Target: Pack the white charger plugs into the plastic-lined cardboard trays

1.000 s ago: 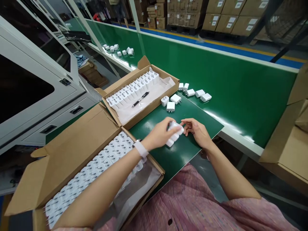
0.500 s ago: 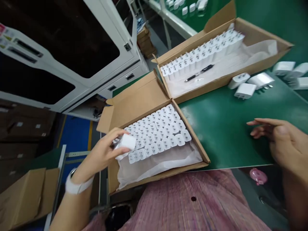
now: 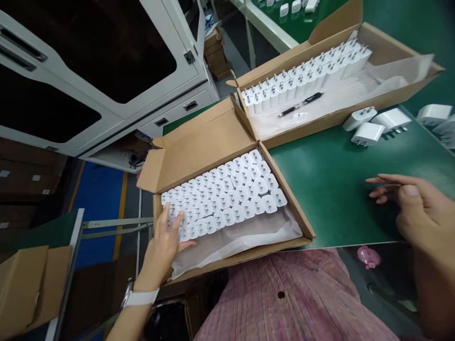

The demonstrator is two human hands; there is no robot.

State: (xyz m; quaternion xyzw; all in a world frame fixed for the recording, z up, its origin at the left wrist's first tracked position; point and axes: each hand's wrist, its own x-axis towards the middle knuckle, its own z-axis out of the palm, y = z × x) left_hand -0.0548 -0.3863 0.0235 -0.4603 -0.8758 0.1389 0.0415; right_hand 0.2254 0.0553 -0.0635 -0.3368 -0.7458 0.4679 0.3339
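Note:
Rows of white plug adapters (image 3: 227, 199), prongs up, fill most of the near cardboard box (image 3: 307, 232). My left hand (image 3: 165, 244) is at the left end of these rows, its fingers spread over the end adapters, which they partly hide. Whether the fingertips press on them I cannot tell. White lining paper (image 3: 245, 233) shows along the box's near side. Over the green table (image 3: 330, 189), to the right, my right hand (image 3: 415, 203) is held with fingers stretched and nothing in it. Loose adapters (image 3: 368, 134) lie beyond that hand.
A second open box (image 3: 305, 130) holds two rows of adapters and a black pen (image 3: 300, 105). More loose adapters (image 3: 434, 115) lie at the right edge. A white machine cabinet (image 3: 142, 113) stands at the left, above a folded carton (image 3: 24, 289).
My left hand has put the adapter it held among the rows at the box's left end, and its fingers have opened. My right hand has hardly moved. The view has shifted slightly.

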